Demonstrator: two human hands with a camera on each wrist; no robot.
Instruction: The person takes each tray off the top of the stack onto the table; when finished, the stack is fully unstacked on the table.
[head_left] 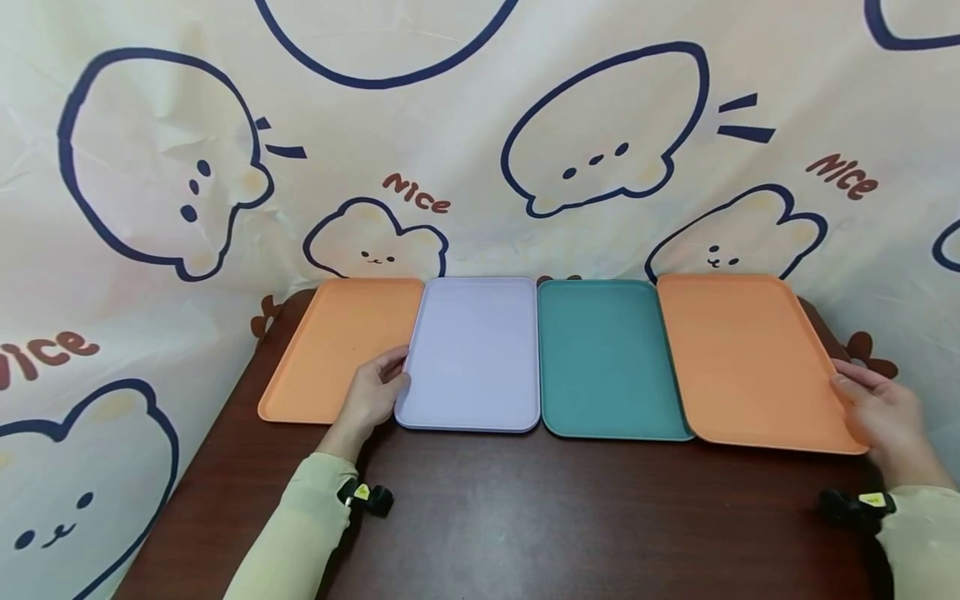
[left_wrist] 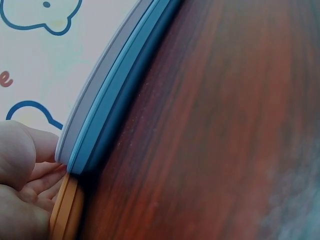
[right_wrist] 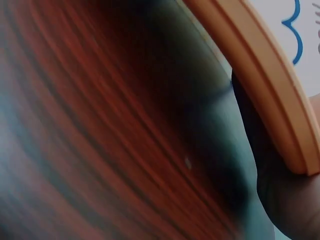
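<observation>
Four tray spots line up side by side on the table. My left hand (head_left: pixel 375 390) grips the left edge of the lavender tray (head_left: pixel 472 354), its thumb at the rim, over the left orange tray (head_left: pixel 345 346). In the left wrist view, a bluish tray edge (left_wrist: pixel 102 122) lies directly under the lavender rim. My right hand (head_left: pixel 885 412) holds the right edge of the right orange tray (head_left: pixel 753 358). That tray's near edge is raised off the table in the right wrist view, with part of the hand beneath it. Between lavender and right orange lies the teal tray (head_left: pixel 611 358).
The dark brown wooden table (head_left: pixel 555 517) extends in front of the trays. A pale cloth (head_left: pixel 465 125) printed with cartoon bears hangs behind the table and around its sides. Each wrist carries a small black camera (head_left: pixel 367 496).
</observation>
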